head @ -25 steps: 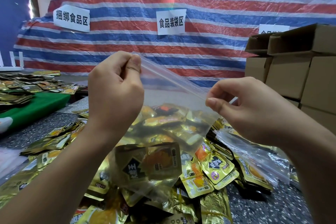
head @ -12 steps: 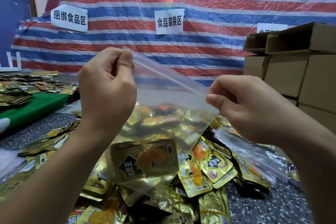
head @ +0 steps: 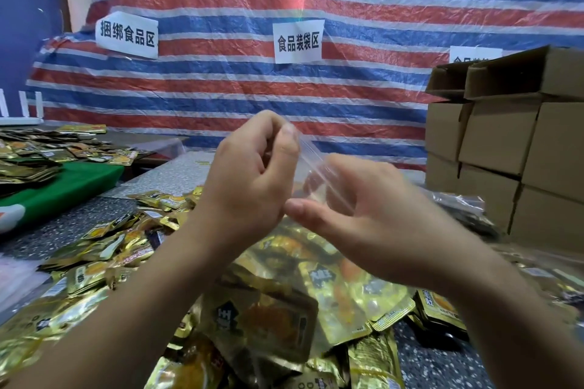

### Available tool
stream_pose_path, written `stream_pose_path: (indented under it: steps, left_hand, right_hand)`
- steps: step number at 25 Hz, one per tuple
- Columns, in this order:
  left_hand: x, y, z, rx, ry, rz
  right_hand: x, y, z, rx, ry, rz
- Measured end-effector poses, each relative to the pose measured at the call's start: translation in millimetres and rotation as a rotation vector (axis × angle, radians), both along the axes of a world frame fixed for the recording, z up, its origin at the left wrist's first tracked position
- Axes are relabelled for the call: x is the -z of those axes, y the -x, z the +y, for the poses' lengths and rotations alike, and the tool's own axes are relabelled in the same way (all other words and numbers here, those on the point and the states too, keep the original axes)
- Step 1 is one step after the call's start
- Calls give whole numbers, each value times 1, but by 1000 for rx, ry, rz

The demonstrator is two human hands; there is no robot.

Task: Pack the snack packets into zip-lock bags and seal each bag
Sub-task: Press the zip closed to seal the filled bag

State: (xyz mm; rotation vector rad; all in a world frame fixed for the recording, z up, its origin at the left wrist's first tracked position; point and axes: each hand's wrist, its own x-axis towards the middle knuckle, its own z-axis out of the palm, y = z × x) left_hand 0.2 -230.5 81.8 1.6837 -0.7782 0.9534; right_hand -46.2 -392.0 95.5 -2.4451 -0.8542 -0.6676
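Hands close together up front: left hand (head: 249,180) pinches the zip-lock bag (head: 319,167) top, right hand (head: 363,215) grips beside it; snack packets (head: 104,249) piled on the surface (head: 436,363) below.

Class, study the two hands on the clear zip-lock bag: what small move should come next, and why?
Probably pinch along the remaining strip. The left hand and right hand meet at the clear zip-lock bag's top; a gold snack packet hangs inside.
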Motion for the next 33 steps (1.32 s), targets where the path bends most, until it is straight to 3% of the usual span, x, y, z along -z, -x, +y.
stream_pose_path:
  steps: [5, 10, 13, 15, 18, 23, 24, 26, 28, 29, 31, 33]
  left_hand:
    - [2, -4, -1, 50, -36, 45]
    - [9, -4, -8, 50, -97, 52]
    - [13, -3, -12, 49, -95, 86]
    - [13, -4, -13, 8, -50, 119]
    - [11, -6, -10, -139, 30, 104]
    - [12, -7, -8, -162, 11, 124]
    - [13, -7, -9, -158, -3, 130]
    - [14, -5, -11, -155, -16, 133]
    - [15, -4, -12, -147, -25, 130]
    - [15, -4, -12, -139, -30, 128]
    - [15, -3, -13, -121, -39, 122]
    - [16, -2, -14, -109, -47, 110]
  right_hand:
    - [8, -16, 1, -18, -55, 198]
    - [18, -19, 6, -129, 139, 544]
    - [32, -26, 12, -100, 27, 678]
    - [34, -31, 10, -116, -71, 670]
    - [26, -41, -9, -55, -377, 618]
    - [10, -70, -71, 290, -814, 216]
    - [9, -78, -87, 397, -780, 45]
    - [9, -94, -119, 635, -449, -327]
    - [18, -104, -143, 835, -89, -441]
    - [28, -110, -154, 914, 69, -355]
    - [55, -117, -169, 1036, 348, -5]
    - [72, -114, -176, 1043, 407, 302]
